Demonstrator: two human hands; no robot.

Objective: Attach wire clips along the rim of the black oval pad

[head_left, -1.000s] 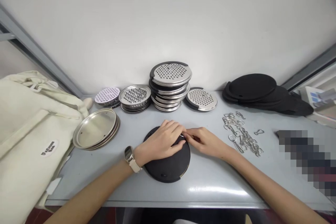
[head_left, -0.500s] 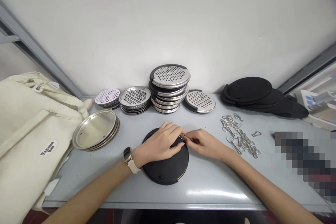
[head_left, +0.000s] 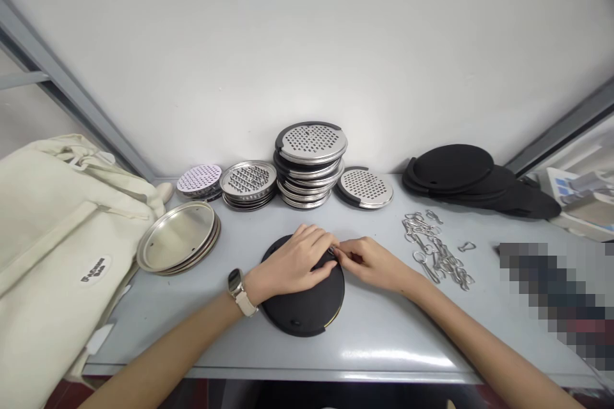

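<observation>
One big cloth bag [head_left: 57, 236] slumps at far left, with a stack of plain steel lids [head_left: 178, 238] right beside it. Behind them, a low pile of white holed discs [head_left: 199, 177], a short stack of steel graters [head_left: 248, 180], a tall stack of graters [head_left: 311, 144], then one lone grater [head_left: 364, 188]. Centre stage, the left hand [head_left: 290, 262], watch [head_left: 235, 282] on its wrist, presses down on a black disc [head_left: 307, 313] lying flat on the grey table [head_left: 384, 339]. The right hand [head_left: 369, 263] meets it, hands together, pinching a small metal ring [head_left: 330, 249] over the disc. Further right, a heap of key rings [head_left: 434, 249], then a pile of black pads [head_left: 472, 174]!
</observation>
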